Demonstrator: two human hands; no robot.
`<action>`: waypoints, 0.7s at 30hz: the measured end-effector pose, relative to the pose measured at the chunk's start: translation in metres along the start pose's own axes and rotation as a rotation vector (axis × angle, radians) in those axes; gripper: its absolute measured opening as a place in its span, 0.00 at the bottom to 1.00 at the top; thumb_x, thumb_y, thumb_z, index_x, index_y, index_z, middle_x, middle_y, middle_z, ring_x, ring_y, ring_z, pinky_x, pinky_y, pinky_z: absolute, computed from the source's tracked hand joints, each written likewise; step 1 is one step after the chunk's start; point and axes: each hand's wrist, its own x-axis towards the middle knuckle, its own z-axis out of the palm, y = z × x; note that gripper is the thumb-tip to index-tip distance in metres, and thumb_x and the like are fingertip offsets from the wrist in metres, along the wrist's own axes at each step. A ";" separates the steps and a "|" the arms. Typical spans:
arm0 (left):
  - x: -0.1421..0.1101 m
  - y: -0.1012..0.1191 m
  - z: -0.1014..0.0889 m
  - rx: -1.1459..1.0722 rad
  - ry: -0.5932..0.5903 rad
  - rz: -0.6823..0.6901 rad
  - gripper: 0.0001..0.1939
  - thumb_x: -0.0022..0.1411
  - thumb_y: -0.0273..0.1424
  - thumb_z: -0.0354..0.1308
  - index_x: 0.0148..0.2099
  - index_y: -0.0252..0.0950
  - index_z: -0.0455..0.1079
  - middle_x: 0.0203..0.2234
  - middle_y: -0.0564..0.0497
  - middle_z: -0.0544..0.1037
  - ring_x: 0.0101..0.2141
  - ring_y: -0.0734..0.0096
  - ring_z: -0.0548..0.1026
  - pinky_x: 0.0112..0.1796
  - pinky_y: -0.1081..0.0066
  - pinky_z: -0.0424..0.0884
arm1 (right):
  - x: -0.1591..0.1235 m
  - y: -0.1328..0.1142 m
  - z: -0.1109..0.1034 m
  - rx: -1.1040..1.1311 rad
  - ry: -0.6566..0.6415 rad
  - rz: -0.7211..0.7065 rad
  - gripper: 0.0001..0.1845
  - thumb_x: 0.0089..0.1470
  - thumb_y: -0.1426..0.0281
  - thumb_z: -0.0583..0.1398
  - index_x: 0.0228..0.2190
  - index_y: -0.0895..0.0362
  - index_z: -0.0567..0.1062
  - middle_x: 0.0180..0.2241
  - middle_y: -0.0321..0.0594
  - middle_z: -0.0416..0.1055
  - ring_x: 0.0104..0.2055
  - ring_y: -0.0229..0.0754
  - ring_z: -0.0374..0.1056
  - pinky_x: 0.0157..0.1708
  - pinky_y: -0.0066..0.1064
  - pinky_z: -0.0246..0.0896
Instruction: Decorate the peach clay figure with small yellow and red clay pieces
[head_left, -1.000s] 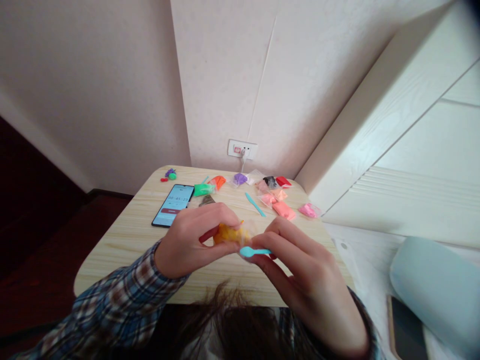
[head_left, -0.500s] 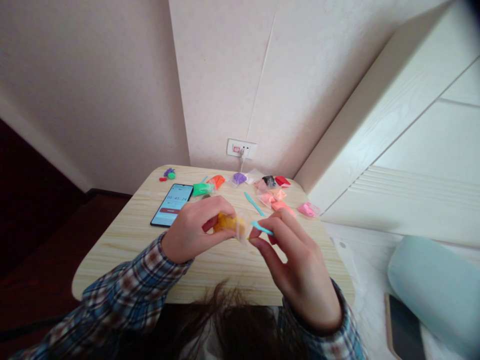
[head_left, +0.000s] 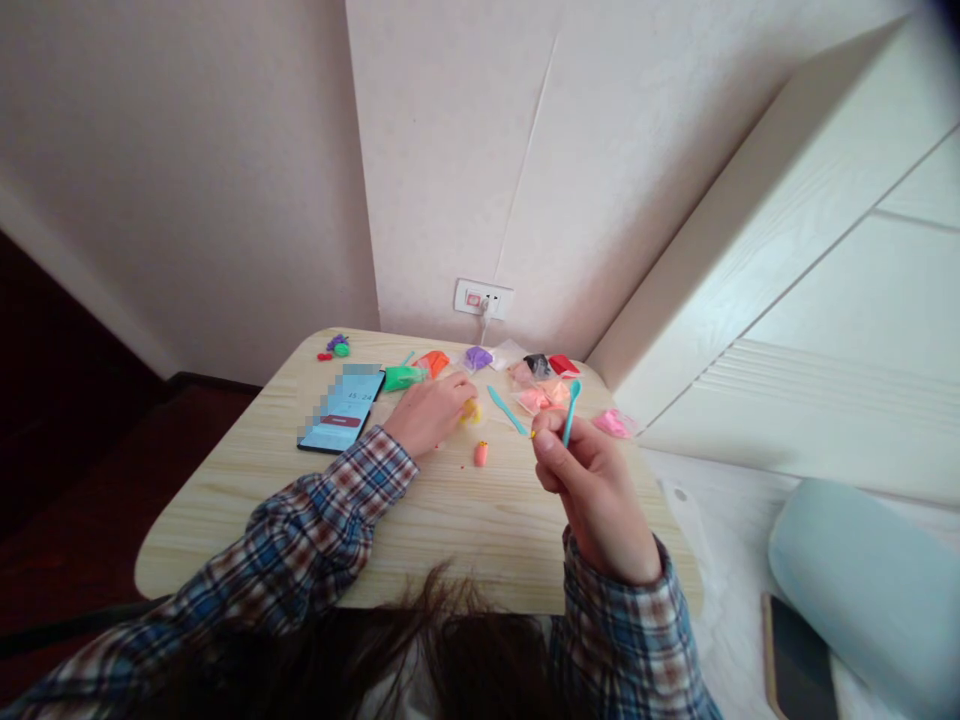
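My left hand [head_left: 429,412] reaches over the table, its fingers closed at a small bag of yellow clay [head_left: 470,411] low over the tabletop. Its fingertips partly hide the bag. Raised on the other side, my right hand [head_left: 592,480] grips a light-blue modelling tool with a spoon-shaped end [head_left: 574,390] pointing up. A tiny bit of yellow clay [head_left: 533,435] is pinched at its thumb and fingertip. Between the hands a small salmon-pink clay figure [head_left: 481,455] with yellow on top stands on the table. A blue plastic knife [head_left: 507,409] lies behind it.
Bags of clay line the back of the table [head_left: 247,520]: green [head_left: 403,377], orange [head_left: 431,363], purple [head_left: 478,358], black [head_left: 537,364], red [head_left: 564,366] and pink [head_left: 613,423]. A phone [head_left: 341,410] lies left, near small clay pieces [head_left: 341,350].
My left hand has carried the yellow clay bag away from my right hand, forward and down toward the table. My right hand has turned, bringing the blue tool upright. The pink figure is now uncovered.
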 end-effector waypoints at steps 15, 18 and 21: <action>-0.022 0.038 -0.054 -1.150 -0.153 -0.077 0.05 0.57 0.29 0.58 0.34 0.32 0.72 0.19 0.57 0.71 0.17 0.82 0.63 0.17 0.81 0.59 | 0.007 0.002 0.014 -0.408 0.086 -0.246 0.07 0.55 0.67 0.58 0.27 0.56 0.70 0.22 0.30 0.56 0.25 0.33 0.50 0.26 0.28 0.47; -0.020 0.037 -0.050 -1.155 -0.107 -0.154 0.06 0.55 0.29 0.59 0.30 0.31 0.72 0.14 0.59 0.66 0.16 0.83 0.59 0.16 0.82 0.55 | 0.008 0.003 0.010 -0.494 0.080 -0.279 0.06 0.55 0.67 0.58 0.29 0.56 0.72 0.22 0.31 0.56 0.25 0.34 0.51 0.25 0.28 0.47; -0.022 0.034 -0.045 -1.157 -0.086 -0.267 0.06 0.53 0.30 0.60 0.29 0.31 0.72 0.15 0.58 0.67 0.17 0.83 0.61 0.16 0.82 0.53 | 0.011 0.010 0.001 -0.548 0.110 -0.281 0.07 0.56 0.67 0.57 0.32 0.55 0.74 0.23 0.32 0.59 0.24 0.34 0.53 0.24 0.27 0.48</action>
